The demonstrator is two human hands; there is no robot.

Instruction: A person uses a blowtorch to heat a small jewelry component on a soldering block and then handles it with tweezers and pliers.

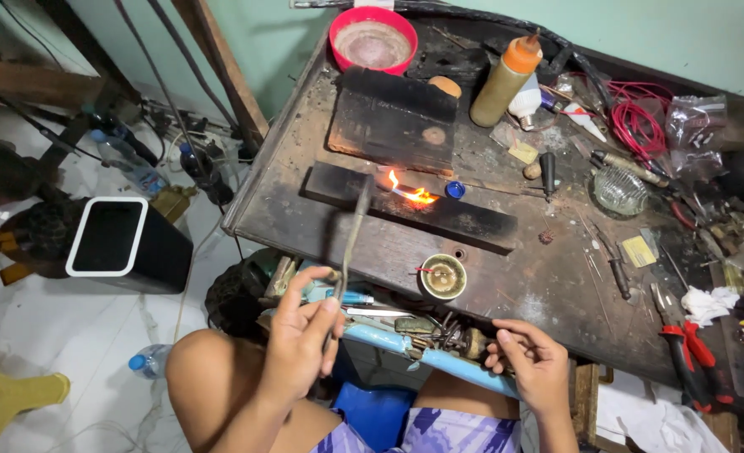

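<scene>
The left hand (298, 335), nearest the camera above the bare knee, is closed around the handle of a thin metal torch (351, 243), fingers and thumb wrapped tight; the tube runs up and away over the bench's (506, 289) near edge, and its blurred tip hangs over a long dark block (464, 216) lying across the middle of the bench. On that block, just right of the tip, a small orange flame (412, 195) burns, with a blue cap (454, 190) just beside it. Behind the block a wider charred board (393, 119) lies, and at the far edge a red bowl (373, 39) stands. Off the bench's left edge, on the floor, sits a black bin (124, 243) with a white rim. Near the front edge, between the two hands, a small round brass cup (443, 277) rests. The right hand (529, 356) lies at the front edge with fingers curled loosely inward; whether it pinches anything I cannot tell. Farther right, toward the far edge, a bottle (504, 80) with an orange top stands upright beside a coil of red wire (636, 117). A glass dish (619, 190) sits right of centre, and at the near right corner red-handled pliers (686, 352) lie by a white rag (707, 304)
</scene>
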